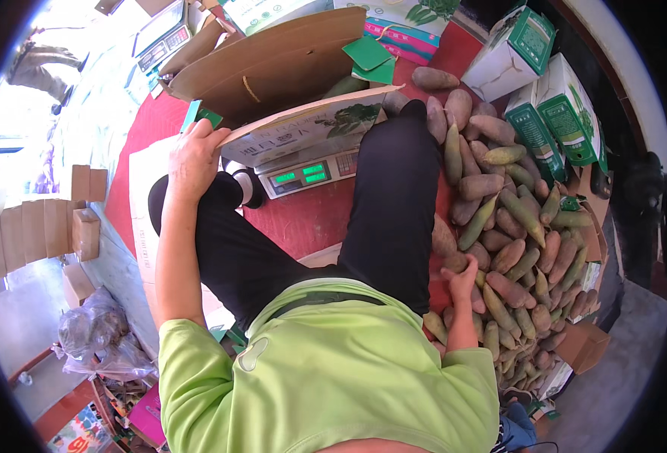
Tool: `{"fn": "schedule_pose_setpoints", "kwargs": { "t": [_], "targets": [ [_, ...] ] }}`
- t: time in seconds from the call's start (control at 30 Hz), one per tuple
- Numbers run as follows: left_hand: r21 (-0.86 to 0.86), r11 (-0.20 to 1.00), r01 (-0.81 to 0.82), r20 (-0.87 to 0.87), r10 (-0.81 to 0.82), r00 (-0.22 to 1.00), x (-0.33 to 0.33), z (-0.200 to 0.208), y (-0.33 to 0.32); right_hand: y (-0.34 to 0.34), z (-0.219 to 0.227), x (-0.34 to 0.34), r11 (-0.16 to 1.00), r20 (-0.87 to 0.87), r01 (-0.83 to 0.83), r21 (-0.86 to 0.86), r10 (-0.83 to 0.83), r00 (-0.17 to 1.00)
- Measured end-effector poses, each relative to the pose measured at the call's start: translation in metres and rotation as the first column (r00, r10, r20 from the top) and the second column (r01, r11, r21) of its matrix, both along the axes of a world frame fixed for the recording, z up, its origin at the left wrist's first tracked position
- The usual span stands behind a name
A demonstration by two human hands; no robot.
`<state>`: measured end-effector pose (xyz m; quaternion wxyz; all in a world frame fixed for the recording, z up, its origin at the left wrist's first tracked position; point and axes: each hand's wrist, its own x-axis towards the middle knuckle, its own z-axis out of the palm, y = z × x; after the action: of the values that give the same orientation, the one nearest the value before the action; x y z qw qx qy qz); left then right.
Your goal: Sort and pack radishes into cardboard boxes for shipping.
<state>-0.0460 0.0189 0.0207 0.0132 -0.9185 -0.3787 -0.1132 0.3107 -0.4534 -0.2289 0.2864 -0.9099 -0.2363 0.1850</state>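
Note:
My left hand (192, 162) is closed on the near flap of an open cardboard box (265, 75), at its left corner. The box stands on a digital scale (297, 181) with lit green displays, between my knees. A dark green radish (346, 87) shows inside; the near flap hides most of the interior. To my right lies a large heap of long radishes (507, 257), some green, some muddy reddish brown. At the heap's near left edge, my right hand (462, 283) has its fingers curled round a brownish radish (454, 262).
White and green cartons (511, 57) stand beyond the heap at the far right. More printed boxes (409, 26) line the back. Small brown cartons (32, 234) form a row on the left, near plastic bags (96, 325). A red sheet (296, 230) lies under the scale. Someone's legs (47, 68) show far left.

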Motion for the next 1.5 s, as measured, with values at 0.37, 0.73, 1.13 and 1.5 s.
{"fn": "schedule_pose_setpoints", "kwargs": {
  "t": [0.37, 0.73, 1.13, 1.5],
  "targets": [
    [0.052, 0.997, 0.051, -0.023, -0.050, 0.998, -0.007, -0.003, -0.001, 0.224, 0.237, 0.048, 0.724, 0.101, -0.177, 0.667, 0.148, 0.984],
    [0.028, 0.996, 0.087, -0.033, -0.086, 0.996, -0.012, -0.003, 0.002, 0.408, 0.324, -0.032, 0.447, 0.111, -0.534, 0.718, 0.684, 0.721],
    [0.012, 0.998, 0.067, 0.002, -0.067, 0.998, -0.007, -0.001, 0.001, 0.503, 0.235, -0.111, 0.264, 0.546, -0.961, -0.085, 0.819, 0.177],
    [-0.017, 0.999, 0.029, -0.033, -0.029, 0.999, -0.003, -0.003, 0.005, 0.383, 0.278, 0.013, 0.636, -0.054, -0.606, 0.477, 0.710, 0.702]
  ]
}}
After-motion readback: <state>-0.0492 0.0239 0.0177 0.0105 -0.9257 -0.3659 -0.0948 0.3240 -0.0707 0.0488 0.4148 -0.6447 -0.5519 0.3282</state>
